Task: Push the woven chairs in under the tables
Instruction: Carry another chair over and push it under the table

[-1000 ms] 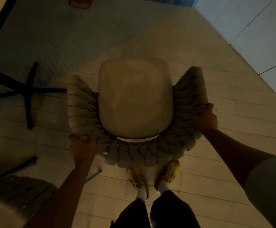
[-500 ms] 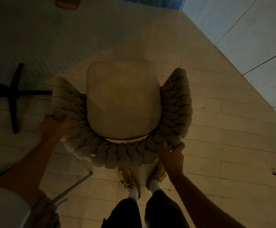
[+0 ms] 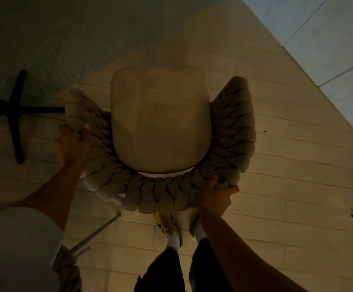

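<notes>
We've got one woven chair standing on the plank floor, right in front of our two yellow shoes and just right of the one black cross-shaped table base. Both hands are on it. Our left hand is wrapped round the braided left arm, and our right hand is curled round the back rim. A second woven chair peeks in bottom left.

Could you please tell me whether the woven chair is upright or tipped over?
Upright: the woven chair has its seat facing up, with left hand and right hand gripping its braided back.
</notes>
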